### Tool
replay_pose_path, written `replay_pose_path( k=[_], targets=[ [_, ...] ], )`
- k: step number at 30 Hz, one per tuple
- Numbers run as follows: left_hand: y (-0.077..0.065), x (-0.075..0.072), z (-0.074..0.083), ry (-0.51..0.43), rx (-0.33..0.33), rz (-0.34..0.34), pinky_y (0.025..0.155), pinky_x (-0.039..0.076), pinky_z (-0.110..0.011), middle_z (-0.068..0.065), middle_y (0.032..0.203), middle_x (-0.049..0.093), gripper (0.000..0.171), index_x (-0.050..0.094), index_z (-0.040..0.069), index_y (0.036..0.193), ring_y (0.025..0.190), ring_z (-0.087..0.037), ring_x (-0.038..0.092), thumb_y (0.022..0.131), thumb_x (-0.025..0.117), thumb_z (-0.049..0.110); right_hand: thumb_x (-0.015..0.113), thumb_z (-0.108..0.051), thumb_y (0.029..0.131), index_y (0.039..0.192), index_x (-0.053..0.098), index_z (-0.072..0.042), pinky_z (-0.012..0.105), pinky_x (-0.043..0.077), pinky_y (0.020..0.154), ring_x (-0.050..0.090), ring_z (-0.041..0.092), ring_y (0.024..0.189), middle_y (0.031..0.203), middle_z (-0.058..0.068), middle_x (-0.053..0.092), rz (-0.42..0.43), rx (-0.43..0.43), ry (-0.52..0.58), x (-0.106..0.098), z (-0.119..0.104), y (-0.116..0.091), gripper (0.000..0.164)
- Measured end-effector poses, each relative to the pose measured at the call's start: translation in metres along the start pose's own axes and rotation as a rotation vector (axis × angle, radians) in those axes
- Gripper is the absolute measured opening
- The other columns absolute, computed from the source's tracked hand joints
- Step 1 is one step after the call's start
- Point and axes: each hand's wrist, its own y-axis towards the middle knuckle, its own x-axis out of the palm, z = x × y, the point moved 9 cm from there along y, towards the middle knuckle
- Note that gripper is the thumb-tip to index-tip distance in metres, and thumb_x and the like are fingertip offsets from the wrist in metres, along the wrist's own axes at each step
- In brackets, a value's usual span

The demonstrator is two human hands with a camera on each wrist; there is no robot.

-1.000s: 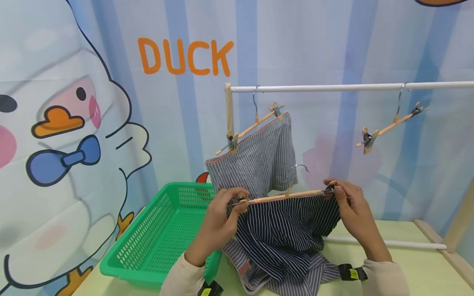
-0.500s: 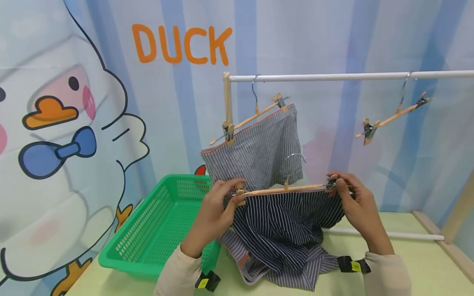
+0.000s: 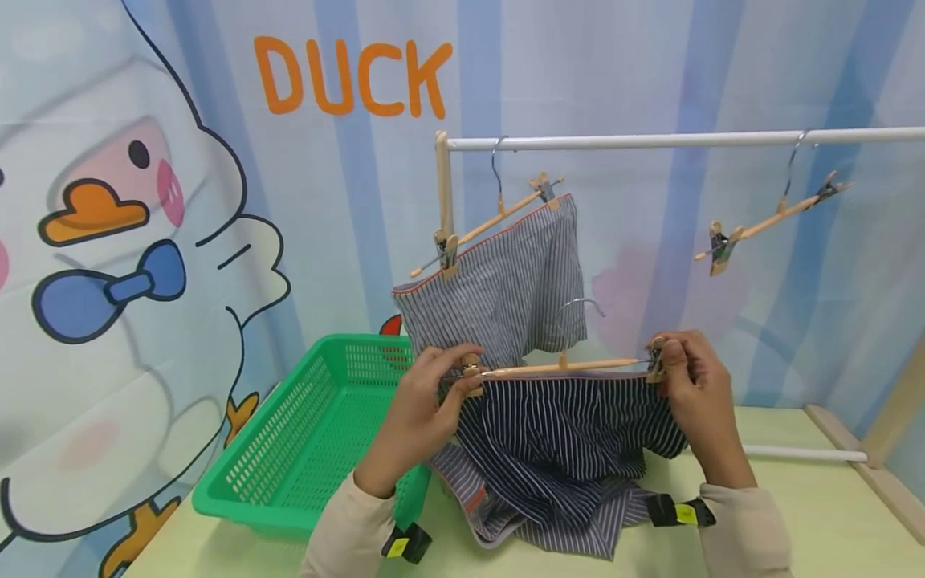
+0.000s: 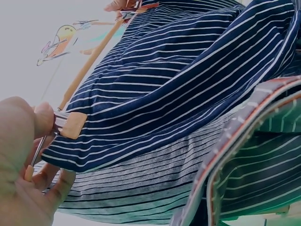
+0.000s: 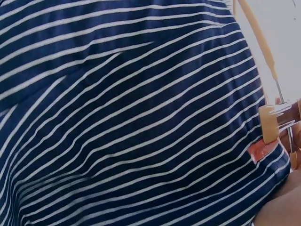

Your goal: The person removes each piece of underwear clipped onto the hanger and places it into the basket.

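Note:
A wooden clip hanger [image 3: 592, 366] with a metal hook is held level in front of me, navy white-striped shorts [image 3: 571, 433] hanging below its bar. My left hand [image 3: 419, 405] pinches the hanger's left clip [image 4: 74, 125], which sits on the shorts' waistband corner in the left wrist view. At the other end my right hand [image 3: 701, 393] pinches the right clip [image 5: 269, 124]; its wooden jaw lies on the waistband beside a small orange label [image 5: 262, 149]. Between this clip and the wooden bar, a stretch of metal rod shows.
Grey striped shorts [image 3: 499, 281] hang on another clip hanger from the white rail [image 3: 614, 142]. Farther right, a bare clip hanger [image 3: 773, 221] hangs there. A green basket [image 3: 253, 506] stands at left. Grey striped clothing [image 3: 571, 538] lies on the table under the navy shorts.
My right hand and the right clip have shifted outward to the right, and the waistband is stretched straighter. My left hand keeps its pinch. The scene sits higher in the head view.

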Motion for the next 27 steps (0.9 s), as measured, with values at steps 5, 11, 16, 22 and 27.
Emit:
replay_pose_path(
  k=[5,11,16,22,27],
  targets=[
    [0.0005,0.0035,0.0003,-0.009,0.009,-0.012,0.057,0.042,-0.031,-0.005,0.1,0.062,0.034,0.058,0.009,0.125,0.089,-0.014,0.05,0.091,0.061,0.01,0.037,-0.02,0.102,0.106,0.06,-0.004,0.022,0.041,0.053,0.045,0.017,0.06,0.09,-0.002,0.051,0.034,0.049,0.012,-0.0017,0.005,-0.0013,0.028],
    [-0.0005,0.0038,-0.0004,0.001,0.0,-0.004,0.061,0.045,-0.034,-0.007,0.1,0.061,0.035,0.057,0.009,0.125,0.09,-0.015,0.05,0.09,0.062,0.011,0.038,-0.018,0.102,0.104,0.061,-0.001,0.022,0.04,0.052,0.044,0.017,0.057,0.09,-0.004,0.05,0.068,0.046,0.029,-0.0005,0.0054,-0.0001,0.028],
    [0.0006,0.0031,-0.0017,0.024,-0.005,0.002,0.065,0.047,-0.037,-0.007,0.101,0.062,0.035,0.057,0.01,0.125,0.09,-0.014,0.05,0.091,0.062,0.013,0.038,-0.017,0.102,0.104,0.06,0.0,0.021,0.039,0.052,0.044,0.017,0.057,0.094,-0.005,0.05,0.074,0.024,0.016,-0.0003,0.0032,0.0043,0.028],
    [0.0014,0.0046,-0.0017,0.004,-0.007,-0.007,0.061,0.047,-0.033,-0.006,0.1,0.063,0.035,0.057,0.008,0.125,0.085,-0.012,0.051,0.09,0.062,0.012,0.039,-0.018,0.101,0.103,0.062,-0.002,0.021,0.039,0.053,0.045,0.016,0.058,0.094,-0.006,0.05,0.088,0.045,0.004,-0.0013,0.0068,0.0048,0.028],
    [-0.0002,0.0076,-0.0012,-0.013,-0.012,-0.023,0.06,0.048,-0.032,-0.006,0.1,0.062,0.033,0.056,0.006,0.123,0.084,-0.011,0.053,0.091,0.062,0.01,0.041,-0.015,0.101,0.101,0.062,0.0,0.02,0.039,0.051,0.045,0.016,0.057,0.093,-0.006,0.05,0.116,0.022,0.016,-0.0024,0.0063,0.0021,0.026]
  ],
)
